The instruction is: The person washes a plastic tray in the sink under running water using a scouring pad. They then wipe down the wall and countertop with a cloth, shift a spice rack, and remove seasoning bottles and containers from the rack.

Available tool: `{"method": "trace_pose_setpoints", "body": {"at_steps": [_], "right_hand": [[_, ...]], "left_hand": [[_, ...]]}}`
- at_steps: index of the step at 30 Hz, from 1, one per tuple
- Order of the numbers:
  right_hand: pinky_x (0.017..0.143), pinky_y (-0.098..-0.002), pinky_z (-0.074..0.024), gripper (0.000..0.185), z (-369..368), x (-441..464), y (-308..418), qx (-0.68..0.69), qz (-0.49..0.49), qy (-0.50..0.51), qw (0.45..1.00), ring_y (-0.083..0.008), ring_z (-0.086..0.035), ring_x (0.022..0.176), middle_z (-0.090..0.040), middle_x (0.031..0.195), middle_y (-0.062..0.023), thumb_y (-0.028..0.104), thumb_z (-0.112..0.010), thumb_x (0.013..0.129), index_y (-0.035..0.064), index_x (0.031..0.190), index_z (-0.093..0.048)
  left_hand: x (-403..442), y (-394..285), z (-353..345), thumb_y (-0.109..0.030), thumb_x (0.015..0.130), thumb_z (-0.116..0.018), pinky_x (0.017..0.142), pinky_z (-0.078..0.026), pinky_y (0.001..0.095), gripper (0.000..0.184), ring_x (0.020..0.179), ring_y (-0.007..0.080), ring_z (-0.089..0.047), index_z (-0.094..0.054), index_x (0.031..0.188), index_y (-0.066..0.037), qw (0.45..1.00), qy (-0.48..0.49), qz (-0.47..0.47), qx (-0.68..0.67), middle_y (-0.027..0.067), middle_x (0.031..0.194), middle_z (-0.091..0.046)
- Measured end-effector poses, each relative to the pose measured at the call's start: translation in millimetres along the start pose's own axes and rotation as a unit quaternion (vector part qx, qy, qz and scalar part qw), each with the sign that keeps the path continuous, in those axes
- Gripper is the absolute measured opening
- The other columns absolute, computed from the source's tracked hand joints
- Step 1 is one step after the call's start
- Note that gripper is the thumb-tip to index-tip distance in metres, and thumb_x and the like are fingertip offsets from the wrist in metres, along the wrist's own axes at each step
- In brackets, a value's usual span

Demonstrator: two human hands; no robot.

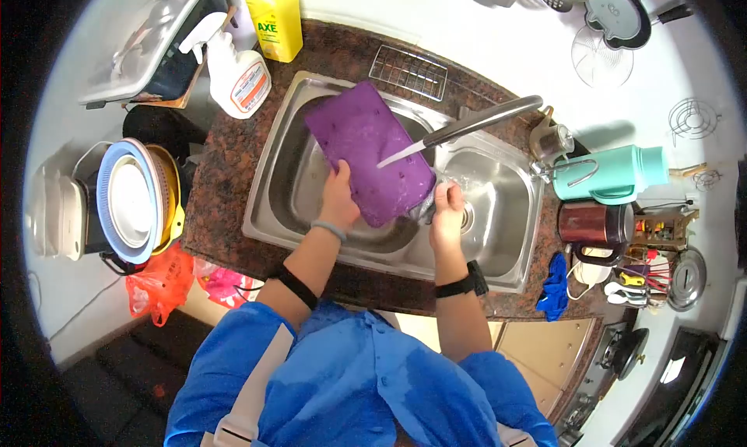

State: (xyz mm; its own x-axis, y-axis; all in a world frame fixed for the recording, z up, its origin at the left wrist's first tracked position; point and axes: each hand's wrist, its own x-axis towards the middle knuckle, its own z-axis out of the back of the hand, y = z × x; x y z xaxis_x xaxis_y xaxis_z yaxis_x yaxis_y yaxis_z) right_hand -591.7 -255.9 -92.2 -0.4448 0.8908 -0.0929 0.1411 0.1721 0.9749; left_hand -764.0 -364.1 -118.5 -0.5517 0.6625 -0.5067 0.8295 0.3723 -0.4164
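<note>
A wet purple rectangular board (366,147) lies tilted over the left basin of the double steel sink (272,206). My left hand (339,201) is closed on its near-left edge, with the thumb on top. My right hand (447,217) is closed beside the board's right corner, over the divider between the basins. A greyish, crumpled-looking thing (422,209) shows next to its fingers; what it is I cannot make out. From the faucet (482,122), a white stream of water runs onto the board's face. Drops and wet streaks cover the purple surface.
A spray bottle (237,77) and a yellow AXE bottle (275,23) stand behind the sink's left side. A wire rack (408,72) lies at the back. Rightward are a mint-green jug (615,175), a dark red kettle (595,223) and a blue cloth (553,287). Stacked basins (128,198) stand left.
</note>
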Motion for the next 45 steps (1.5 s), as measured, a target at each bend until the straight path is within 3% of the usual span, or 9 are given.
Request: {"method": "trace_pose_setpoints", "body": {"at_steps": [9, 15, 17, 26, 29, 33, 37, 43, 45], "right_hand": [[0.079, -0.0289, -0.0463, 0.028, 23, -28, 34, -0.297, 0.077, -0.141, 0.941, -0.0166, -0.058, 0.085, -0.063, 0.092, -0.0103, 0.001, -0.061, 0.078, -0.0047, 0.106, -0.060], [0.075, -0.0274, -0.0464, 0.023, 53, -56, 52, -0.297, 0.067, -0.165, 0.938, -0.0137, -0.057, 0.079, -0.064, 0.089, -0.0075, -0.001, -0.057, 0.080, -0.0048, 0.101, -0.063], [0.070, -0.0230, -0.0442, 0.021, 48, -68, 63, -0.204, 0.000, -0.184, 0.961, -0.0095, -0.055, 0.074, -0.064, 0.084, -0.0031, -0.002, -0.058, 0.080, -0.0047, 0.100, -0.065], [0.066, -0.0246, -0.0466, 0.016, 73, -72, 39, -0.143, -0.030, -0.119, 0.982, -0.0093, -0.059, 0.072, -0.067, 0.086, -0.0028, -0.003, -0.060, 0.084, -0.0037, 0.099, -0.065], [0.064, -0.0277, -0.0469, 0.015, 71, -54, 25, -0.380, -0.013, -0.113, 0.918, -0.0110, -0.060, 0.071, -0.067, 0.082, -0.0079, 0.003, -0.065, 0.082, -0.0029, 0.097, -0.065], [0.073, -0.0384, -0.0494, 0.020, 34, -25, 22, -0.571, 0.075, -0.178, 0.798, -0.0285, -0.064, 0.080, -0.064, 0.089, -0.0167, 0.009, -0.068, 0.082, -0.0021, 0.098, -0.064], [0.088, -0.0404, -0.0474, 0.030, -16, 1, 5, -0.458, 0.180, -0.149, 0.858, -0.0366, -0.061, 0.096, -0.062, 0.104, -0.0207, 0.011, -0.065, 0.084, -0.0002, 0.111, -0.060], [0.104, -0.0341, -0.0390, 0.040, -129, -6, -39, -0.381, 0.128, 0.023, 0.916, -0.0319, -0.047, 0.128, -0.049, 0.137, -0.0184, 0.005, -0.052, 0.091, 0.0054, 0.131, -0.053], [0.105, -0.0344, -0.0388, 0.041, -152, -29, -56, -0.318, 0.208, 0.086, 0.921, -0.0310, -0.048, 0.127, -0.052, 0.134, -0.0180, -0.003, -0.050, 0.087, 0.0044, 0.126, -0.057]], "left_hand": [[-1, 44, -1, -0.020, 0.094, -0.059, 0.092, -0.048, 0.0453, 0.042, 0.109, 0.0280, -0.057, -0.045, 0.131, -0.007, 0.994, 0.078, 0.077, -0.015, 0.0113, 0.124, -0.054], [21, 42, 21, -0.019, 0.088, -0.067, 0.093, -0.048, 0.0409, 0.049, 0.105, 0.0270, -0.058, -0.045, 0.127, 0.001, 0.997, 0.038, 0.069, 0.025, 0.0139, 0.120, -0.056], [33, 39, 31, -0.018, 0.085, -0.071, 0.090, -0.047, 0.0372, 0.051, 0.103, 0.0242, -0.059, -0.047, 0.125, 0.003, 0.979, -0.060, -0.010, 0.196, 0.0135, 0.118, -0.058], [22, -73, -3, -0.031, 0.090, -0.064, 0.081, -0.050, 0.0328, 0.041, 0.089, 0.0168, -0.062, -0.060, 0.115, 0.001, 0.869, 0.174, 0.211, 0.412, 0.0092, 0.107, -0.065], [37, -79, 5, -0.029, 0.091, -0.063, 0.084, -0.051, 0.0351, 0.042, 0.090, 0.0186, -0.064, -0.057, 0.120, 0.000, 0.812, 0.227, 0.198, 0.500, 0.0083, 0.105, -0.066], [26, -104, -6, -0.026, 0.094, -0.058, 0.083, -0.050, 0.0327, 0.034, 0.091, 0.0154, -0.063, -0.057, 0.118, -0.002, 0.876, 0.162, 0.137, 0.434, 0.0042, 0.105, -0.065], [22, -121, -5, -0.025, 0.097, -0.053, 0.080, -0.050, 0.0314, 0.026, 0.087, 0.0137, -0.061, -0.059, 0.112, -0.005, 0.894, 0.138, 0.043, 0.424, 0.0032, 0.100, -0.064], [21, -103, 0, -0.028, 0.098, -0.052, 0.073, -0.047, 0.0280, 0.027, 0.081, 0.0090, -0.056, -0.060, 0.107, -0.003, 0.909, 0.105, -0.003, 0.404, -0.0004, 0.090, -0.063], [15, -91, -8, -0.027, 0.099, -0.051, 0.071, -0.044, 0.0269, 0.028, 0.078, 0.0077, -0.052, -0.061, 0.101, -0.001, 0.901, 0.102, -0.145, 0.395, -0.0015, 0.085, -0.060]]}}
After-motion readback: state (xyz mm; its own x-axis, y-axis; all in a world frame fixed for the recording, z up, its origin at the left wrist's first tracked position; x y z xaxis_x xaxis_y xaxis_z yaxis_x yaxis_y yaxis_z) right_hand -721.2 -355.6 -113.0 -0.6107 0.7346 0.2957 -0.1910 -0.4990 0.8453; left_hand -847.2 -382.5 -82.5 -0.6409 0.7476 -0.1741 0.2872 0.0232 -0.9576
